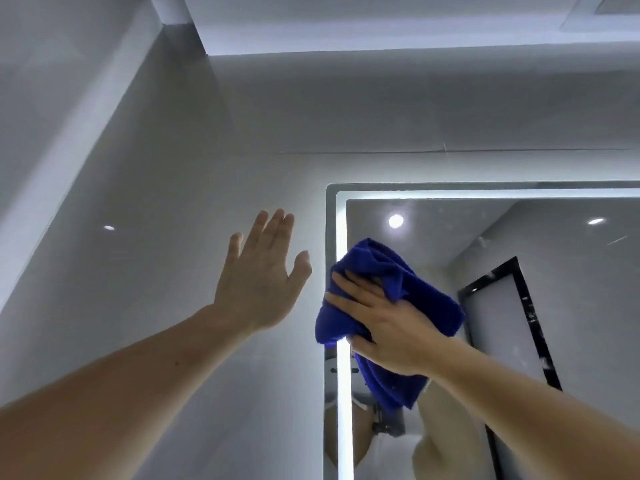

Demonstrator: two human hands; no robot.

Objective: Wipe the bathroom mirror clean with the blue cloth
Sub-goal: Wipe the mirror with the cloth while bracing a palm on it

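Pressed the blue cloth (382, 259) against the mirror (540, 237) with the right hand (388, 323), up near the glass's top left corner and right over the lit strip (341, 220) running down the left edge. Spread the fingers (349, 285) fairly straight across the bunched fabric, pushing rather than clutching, thumb low at the cloth's lower left. Left a fold puffed up above the fingertips and a loose tail hanging below the palm. Overlapped the mirror's left border a little with the cloth's edge. And the other side: held the left hand (263, 282) up beside the mirror, over the grey wall (156, 168), released and holding nothing, four fingers straight and close together, thumb angled out toward the cloth. Could not tell whether that palm touched the wall or only hovered before it. Sat apart from the cloth, with a gap of bare wall between thumb and fabric. Showed in the reflection a round ceiling lamp (396, 221) glowing above the cloth, a dark-framed door (502, 323) off to the right, and pale specks scattered over the glass. Caught a glowing band along the mirror's top edge too, under the white ceiling (381, 22).
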